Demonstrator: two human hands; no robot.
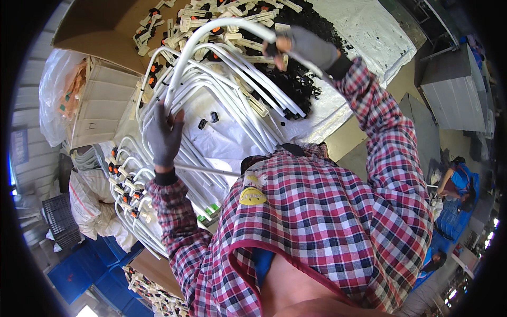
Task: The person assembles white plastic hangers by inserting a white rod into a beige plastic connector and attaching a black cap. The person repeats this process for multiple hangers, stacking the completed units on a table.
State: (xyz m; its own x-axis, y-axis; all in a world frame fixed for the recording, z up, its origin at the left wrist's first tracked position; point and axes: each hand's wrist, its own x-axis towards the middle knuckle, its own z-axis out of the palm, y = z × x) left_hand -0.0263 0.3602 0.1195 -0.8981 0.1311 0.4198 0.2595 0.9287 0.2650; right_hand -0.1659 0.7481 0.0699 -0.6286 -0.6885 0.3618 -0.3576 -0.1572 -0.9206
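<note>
A thick white bent tube arches over the work surface, held between my two hands. My left hand, in a grey glove with bare fingertips, is closed around its left leg. On the right leg my right hand, gloved the same way, grips the tube just past the bend. Beneath it lies a stack of similar white bent tubes on a white sheet. Two small black plastic pieces rest on the sheet between the tubes.
Cream plastic clips with black and orange parts and a heap of black pieces lie at the far side. A cardboard box stands far left; finished-looking tubes with clips are at left. A person is at right.
</note>
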